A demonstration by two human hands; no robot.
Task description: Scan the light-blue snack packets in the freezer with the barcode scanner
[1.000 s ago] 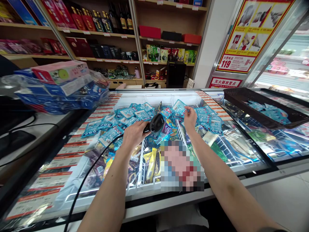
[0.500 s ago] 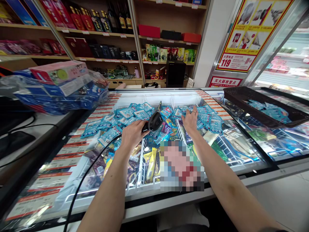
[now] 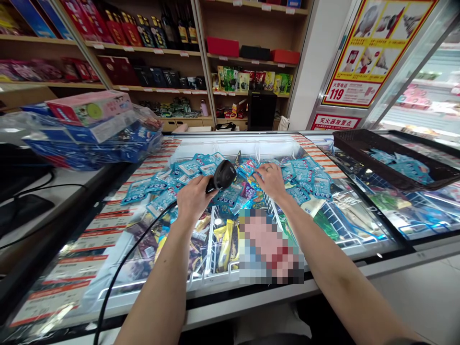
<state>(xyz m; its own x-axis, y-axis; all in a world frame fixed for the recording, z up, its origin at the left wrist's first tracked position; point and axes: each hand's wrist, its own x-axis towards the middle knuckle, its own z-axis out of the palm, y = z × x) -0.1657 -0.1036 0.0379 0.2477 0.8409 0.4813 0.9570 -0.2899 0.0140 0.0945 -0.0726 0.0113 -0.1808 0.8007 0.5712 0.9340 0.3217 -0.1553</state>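
Note:
A black handheld barcode scanner (image 3: 224,176) is gripped by its handle in my left hand (image 3: 193,196), its head over the heap of packets. Its cable (image 3: 134,254) runs down to the lower left. My right hand (image 3: 272,181) is just right of the scanner, thumb and fingers drawn together at the edge of a small blue packet (image 3: 247,167). More blue printed packets (image 3: 305,175) are spread to the right, and another pile of blue packets (image 3: 167,196) extends left. They lie across the glass top of a chest freezer (image 3: 118,268).
Beneath the glass are wire baskets with wrapped goods, including yellow packages (image 3: 224,244). A dark basket (image 3: 391,158) holding blue packets sits at right. Plastic-wrapped boxes (image 3: 97,129) stand at left. Behind are stocked shelves (image 3: 247,67). A blurred patch covers the front middle.
My right hand has moved left from the right-hand packets toward the scanner, and its fingers have closed at a packet. My left hand and the scanner have shifted slightly left.

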